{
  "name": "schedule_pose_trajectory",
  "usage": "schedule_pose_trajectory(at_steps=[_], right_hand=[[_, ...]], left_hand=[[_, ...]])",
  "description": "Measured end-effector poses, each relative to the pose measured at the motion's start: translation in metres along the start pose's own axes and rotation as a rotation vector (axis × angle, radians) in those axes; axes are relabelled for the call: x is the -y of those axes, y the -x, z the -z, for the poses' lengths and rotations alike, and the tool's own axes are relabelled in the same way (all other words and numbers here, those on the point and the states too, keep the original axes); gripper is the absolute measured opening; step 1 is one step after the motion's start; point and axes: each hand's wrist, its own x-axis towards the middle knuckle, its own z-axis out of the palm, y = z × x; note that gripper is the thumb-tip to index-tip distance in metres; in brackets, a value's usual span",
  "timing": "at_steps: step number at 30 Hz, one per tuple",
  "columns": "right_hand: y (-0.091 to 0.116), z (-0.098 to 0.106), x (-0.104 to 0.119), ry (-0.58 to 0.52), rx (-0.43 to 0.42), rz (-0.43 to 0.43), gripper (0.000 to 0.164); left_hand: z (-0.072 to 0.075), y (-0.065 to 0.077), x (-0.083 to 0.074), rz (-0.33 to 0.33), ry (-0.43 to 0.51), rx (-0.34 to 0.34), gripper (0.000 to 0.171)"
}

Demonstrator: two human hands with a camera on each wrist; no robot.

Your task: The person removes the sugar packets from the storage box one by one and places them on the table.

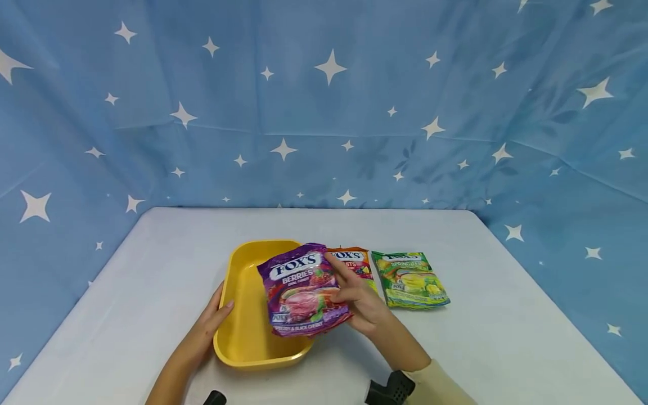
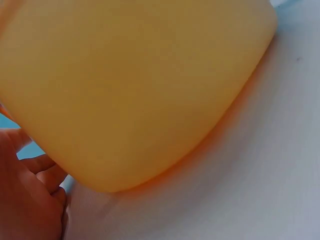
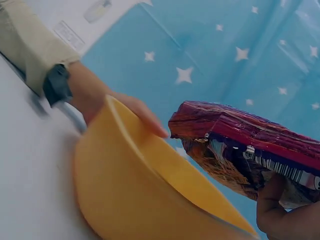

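Note:
A purple bag of Fox's berries candy [image 1: 301, 287] is held in my right hand [image 1: 361, 301], tilted above the right part of a yellow plastic basin [image 1: 243, 320]. The right thumb and fingers grip the bag's right side; the right wrist view shows its underside with a barcode. My left hand [image 1: 205, 326] grips the basin's left wall, the thumb over the rim and the other fingers outside. Inside the basin I see only bare yellow floor, part of it covered by the bag. The left wrist view shows the basin's outer wall close up.
Right of the basin lies a red-orange Fox's fruits candy bag [image 1: 354, 261], partly covered by the purple bag and right hand. Beside it lies a green Fox's spring tea bag [image 1: 412, 281]. The white table [image 1: 506, 337] ends at a blue star-patterned curtain [image 1: 329, 112].

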Motion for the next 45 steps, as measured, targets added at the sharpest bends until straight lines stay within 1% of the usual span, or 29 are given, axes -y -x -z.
schedule_pose_trajectory(at_steps=[4,7,10,13,17,21,25,27,29,32,36,37,39,45], right_hand=[[0.018,0.024,0.029,0.024,-0.022,0.065,0.084],[0.032,0.042,0.053,0.062,-0.046,0.138,0.085],[0.047,0.06,0.075,0.107,-0.069,0.216,0.085],[0.063,0.076,0.094,0.095,-0.123,0.294,0.084],[0.083,0.101,0.111,0.032,-0.203,0.372,0.083],[0.101,0.132,0.128,0.044,-0.23,0.427,0.084],[0.117,0.162,0.15,0.063,-0.249,0.474,0.082],[0.123,0.172,0.161,0.087,-0.289,0.472,0.08],[0.128,0.178,0.171,0.155,-0.342,0.449,0.082],[0.131,0.185,0.181,0.259,-0.45,0.375,0.085],[0.127,0.188,0.191,0.408,-0.538,0.277,0.086],[0.126,0.188,0.193,0.442,-0.55,0.257,0.086],[0.122,0.188,0.195,0.502,-0.569,0.224,0.085],[0.115,0.194,0.191,0.582,-0.603,0.133,0.084]], left_hand=[[0.002,0.001,0.002,-0.012,-0.009,0.009,0.067],[0.001,0.001,0.004,-0.036,0.005,0.014,0.066],[0.001,0.0,0.004,-0.049,0.0,0.027,0.066],[0.003,0.001,0.003,-0.06,-0.013,0.036,0.066],[0.008,0.002,0.001,-0.059,-0.055,0.027,0.067],[0.01,0.003,0.0,-0.046,-0.054,0.033,0.067],[0.008,0.001,0.0,-0.063,-0.035,0.045,0.068],[0.007,0.0,0.001,-0.063,-0.042,0.042,0.067],[0.007,-0.001,0.002,-0.06,-0.062,0.034,0.067],[0.007,-0.002,0.002,-0.056,-0.064,0.029,0.068],[0.009,-0.003,0.001,-0.054,-0.058,0.033,0.068],[0.009,-0.003,0.002,-0.051,-0.066,0.034,0.068],[0.009,-0.003,0.002,-0.05,-0.05,0.037,0.068],[0.007,-0.004,0.003,-0.062,-0.015,0.048,0.068]])
